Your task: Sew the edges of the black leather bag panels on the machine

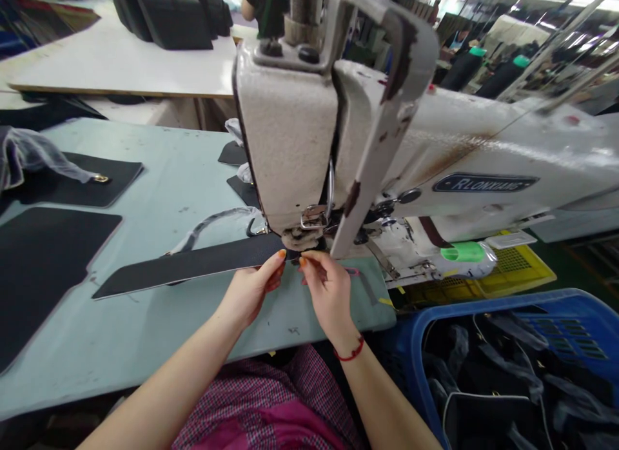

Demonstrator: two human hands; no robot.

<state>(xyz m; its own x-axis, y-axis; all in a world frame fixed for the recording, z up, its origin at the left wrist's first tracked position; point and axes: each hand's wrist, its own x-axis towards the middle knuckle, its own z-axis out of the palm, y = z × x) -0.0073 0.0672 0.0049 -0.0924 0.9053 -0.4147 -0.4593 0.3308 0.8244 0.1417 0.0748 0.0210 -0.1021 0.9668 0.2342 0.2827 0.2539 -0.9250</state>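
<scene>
A long black strip (193, 266) with a pale edge lies on the light green table, its right end under the head of a white sewing machine (287, 134). My left hand (251, 289) pinches the strip's near edge close to the needle area. Just right of it, my right hand (329, 289), with a red cord at the wrist, has thumb and forefinger closed at the strip's end below the machine head. The needle itself is hidden. A plastic-wrapped strap (207, 224) rests behind the strip.
Large black panels (48, 256) cover the table's left side. A blue basket (416, 347) of black pieces stands at the lower right, with a yellow crate (517, 279) behind it. Black bags (169, 18) sit on a white table (120, 66). A person's arm (247, 10) shows beyond.
</scene>
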